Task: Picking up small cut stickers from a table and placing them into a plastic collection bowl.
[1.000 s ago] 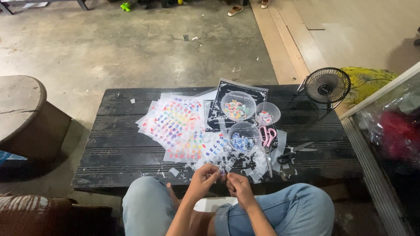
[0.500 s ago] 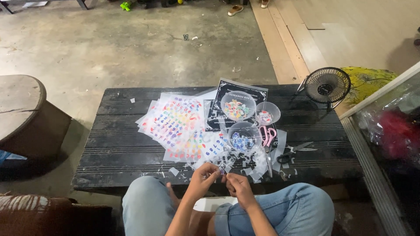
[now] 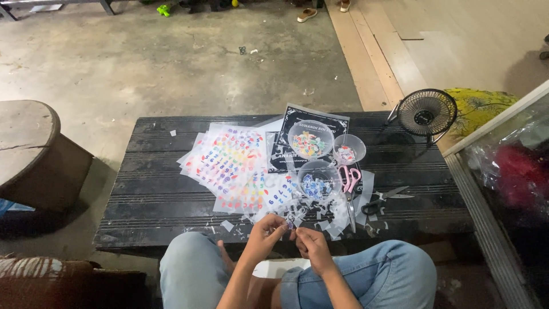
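Observation:
My left hand (image 3: 264,236) and my right hand (image 3: 309,242) meet just in front of the near edge of a black slatted table (image 3: 148,200), above my knees in light jeans. Their fingertips pinch a tiny piece (image 3: 287,226) between them; it is too small to tell what it is. Right beyond the hands lie small paper scraps (image 3: 320,214) and sheets of colourful stickers (image 3: 229,163). Three clear bowls hold small colourful bits: a large one (image 3: 310,139), a small one (image 3: 349,150) and a near one (image 3: 318,179).
Pink-handled scissors (image 3: 349,182) and black-handled scissors (image 3: 382,200) lie right of the bowls. A small black fan (image 3: 426,113) stands at the table's far right corner. A round wooden stool (image 3: 28,149) is at the left, a glass cabinet (image 3: 509,171) at the right.

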